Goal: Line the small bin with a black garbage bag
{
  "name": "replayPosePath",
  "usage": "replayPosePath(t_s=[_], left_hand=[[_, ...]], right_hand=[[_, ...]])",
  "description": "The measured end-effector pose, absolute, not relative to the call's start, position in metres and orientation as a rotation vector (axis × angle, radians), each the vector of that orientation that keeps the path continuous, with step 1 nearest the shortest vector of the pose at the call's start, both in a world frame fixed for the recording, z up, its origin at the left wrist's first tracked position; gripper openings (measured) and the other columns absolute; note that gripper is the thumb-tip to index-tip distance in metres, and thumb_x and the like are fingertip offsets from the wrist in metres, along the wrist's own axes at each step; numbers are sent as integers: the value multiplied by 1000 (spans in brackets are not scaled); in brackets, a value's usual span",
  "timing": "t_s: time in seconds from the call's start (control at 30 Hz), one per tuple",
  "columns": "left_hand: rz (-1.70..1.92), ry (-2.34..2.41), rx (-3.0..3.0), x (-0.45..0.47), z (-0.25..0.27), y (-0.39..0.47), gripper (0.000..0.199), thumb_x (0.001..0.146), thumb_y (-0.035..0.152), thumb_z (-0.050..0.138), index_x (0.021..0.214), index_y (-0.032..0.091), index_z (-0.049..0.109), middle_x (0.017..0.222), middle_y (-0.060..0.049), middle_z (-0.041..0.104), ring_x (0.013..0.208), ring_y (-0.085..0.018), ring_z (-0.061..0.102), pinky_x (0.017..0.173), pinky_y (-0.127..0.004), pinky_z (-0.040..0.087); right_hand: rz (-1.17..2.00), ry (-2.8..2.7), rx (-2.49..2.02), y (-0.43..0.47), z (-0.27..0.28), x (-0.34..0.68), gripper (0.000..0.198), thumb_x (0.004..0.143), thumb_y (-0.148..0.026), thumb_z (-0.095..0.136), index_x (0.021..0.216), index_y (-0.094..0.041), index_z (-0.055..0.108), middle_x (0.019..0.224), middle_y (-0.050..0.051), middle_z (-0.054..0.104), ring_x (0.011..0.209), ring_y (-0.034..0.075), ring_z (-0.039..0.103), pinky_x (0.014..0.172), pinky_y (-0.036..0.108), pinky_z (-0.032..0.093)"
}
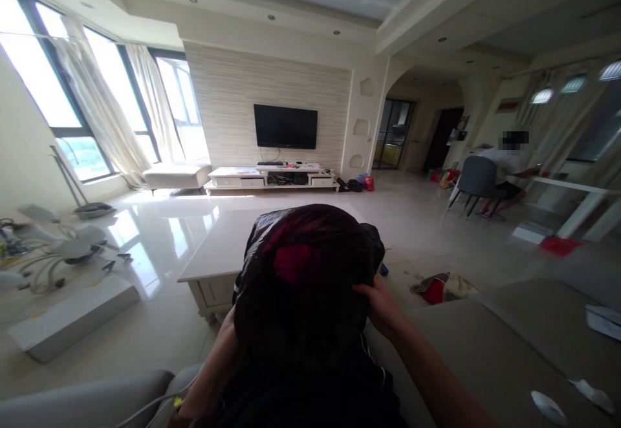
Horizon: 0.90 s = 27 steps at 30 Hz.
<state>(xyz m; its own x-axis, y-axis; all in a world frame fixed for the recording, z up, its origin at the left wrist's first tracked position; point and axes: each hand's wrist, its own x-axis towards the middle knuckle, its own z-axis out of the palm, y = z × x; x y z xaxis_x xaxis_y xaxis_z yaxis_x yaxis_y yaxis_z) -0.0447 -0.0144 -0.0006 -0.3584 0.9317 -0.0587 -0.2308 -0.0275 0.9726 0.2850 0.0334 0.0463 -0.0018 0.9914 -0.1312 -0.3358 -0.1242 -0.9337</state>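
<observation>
Black garment (pixel 301 299) held up, right hand (pixel 381 308) gripping its edge, left hand hidden behind it

Both forearms are bare to the lower frame edge; no sleeve, cuff, watch or ring is visible. The right hand (pixel 381 308) shows its back and knuckles. The left hand (pixel 228 334) is largely concealed, leaving only wrist and forearm exposed. No gloves are worn on either hand.
</observation>
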Motion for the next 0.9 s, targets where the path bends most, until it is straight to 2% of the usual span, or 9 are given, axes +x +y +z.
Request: replayPosePath(t_s=[0.07, 0.13, 0.23, 0.33, 0.4, 0.5, 0.7, 0.8, 0.9], left_hand=[[1543, 1293, 741, -44, 3, -17, 86, 49, 63, 94, 121, 21, 73, 105, -9, 79, 98, -33, 72, 77, -40, 64], [1551, 1261, 665, -45, 7, -20, 89, 54, 63, 92, 130, 23, 67, 113, -8, 76, 96, -26, 71, 75, -33, 61], [1533, 1180, 654, -46, 14, -23, 80, 66, 58, 88, 136, 30, 61, 127, -5, 72, 99, -18, 69, 77, -26, 58], [1541, 1158, 692, -45, 21, -24, 70, 63, 52, 93, 121, 25, 66, 116, -3, 72, 99, -15, 68, 81, -24, 57], [1561, 1190, 720, -45, 25, -23, 68, 58, 53, 95, 109, 20, 67, 107, -2, 71, 97, -16, 67, 84, -26, 57], [1632, 1292, 779, -46, 30, -24, 72, 57, 58, 93, 111, 20, 65, 110, -4, 70, 104, -20, 66, 87, -30, 57], [1677, 1120, 972, -38, 51, -41, 57, 77, 59, 75, 119, 21, 68, 134, -11, 68, 129, -32, 62, 98, -39, 57], [1501, 1043, 1115, -26, 56, -51, 80, 72, 58, 80, 142, 25, 59, 143, -13, 66, 131, -37, 63, 103, -44, 57], [1400, 1319, 1309, -16, 55, -52, 100, 60, 48, 92, 149, 23, 53, 136, -13, 70, 128, -37, 64, 113, -49, 53]], right_hand=[[1477, -848, -1055, 34, 46, 288, 55, 52, -27, 80, 106, -21, 70, 102, 6, 79, 97, 30, 72, 91, 41, 57], [1510, -829, -1068, 35, 45, 292, 52, 52, -25, 80, 103, -22, 71, 100, 6, 79, 93, 29, 73, 86, 39, 58], [1552, -801, -1070, 37, 40, 301, 51, 53, -23, 80, 103, -23, 71, 101, 6, 80, 88, 27, 73, 82, 37, 59], [1627, -822, -1063, 41, 33, 310, 45, 56, -25, 79, 100, -22, 72, 104, 7, 80, 91, 28, 74, 86, 40, 60], [1665, -843, -1066, 44, 27, 315, 42, 58, -27, 78, 100, -21, 73, 107, 9, 79, 94, 29, 74, 91, 43, 60], [1685, -816, -1056, 47, 22, 319, 43, 59, -28, 79, 101, -19, 75, 110, 12, 79, 96, 30, 75, 96, 44, 59], [1517, -792, -1043, 48, 21, 316, 42, 56, -26, 82, 98, -21, 76, 107, 9, 80, 97, 33, 74, 97, 48, 58], [1299, -863, -1066, 47, 20, 313, 38, 57, -32, 84, 94, -23, 78, 103, 8, 80, 101, 37, 73, 100, 53, 56], [1080, -1051, -1121, 47, 16, 312, 38, 61, -43, 86, 93, -22, 80, 104, 9, 79, 107, 41, 70, 104, 58, 53]])
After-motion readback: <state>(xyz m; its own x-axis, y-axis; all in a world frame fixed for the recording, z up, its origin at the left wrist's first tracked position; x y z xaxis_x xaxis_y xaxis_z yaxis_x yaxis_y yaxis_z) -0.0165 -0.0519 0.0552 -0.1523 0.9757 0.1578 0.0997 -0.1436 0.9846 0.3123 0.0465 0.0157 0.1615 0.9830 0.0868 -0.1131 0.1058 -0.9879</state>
